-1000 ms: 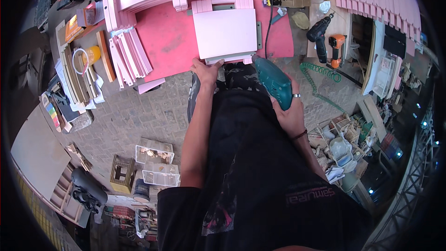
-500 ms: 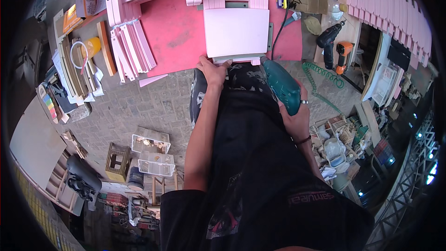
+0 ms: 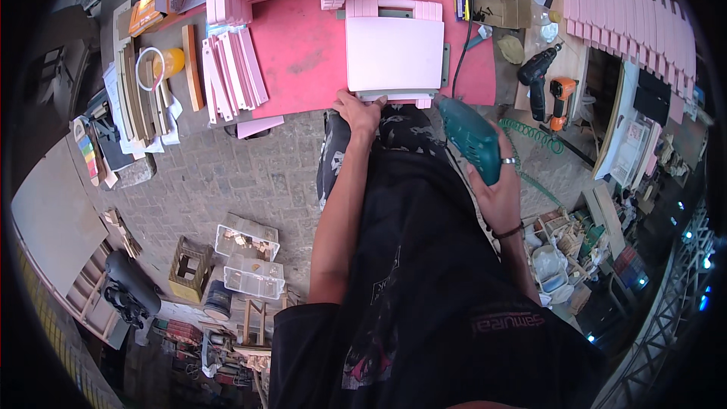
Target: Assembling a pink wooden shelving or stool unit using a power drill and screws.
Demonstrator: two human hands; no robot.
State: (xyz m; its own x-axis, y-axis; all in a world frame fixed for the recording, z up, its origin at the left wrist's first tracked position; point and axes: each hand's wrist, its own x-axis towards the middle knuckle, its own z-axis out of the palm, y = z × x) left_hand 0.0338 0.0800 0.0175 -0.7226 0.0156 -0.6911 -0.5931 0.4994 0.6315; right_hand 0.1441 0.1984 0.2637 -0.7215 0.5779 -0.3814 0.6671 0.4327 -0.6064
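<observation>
One green drill (image 3: 467,135) — inside the right grip (image 3: 500,192).

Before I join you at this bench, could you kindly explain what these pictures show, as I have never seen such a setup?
There is no machine arm here: a person works bare-handed. The wide, rounded view comes from a camera on the person's head, looking down. On the red surface lies a pale pink workpiece, with pink strips to its left. The left hand touches the workpiece at its near left corner; the right hand holds a green power tool, its tip close to the near right corner. Farther right lie a black drill and an orange tool.
</observation>
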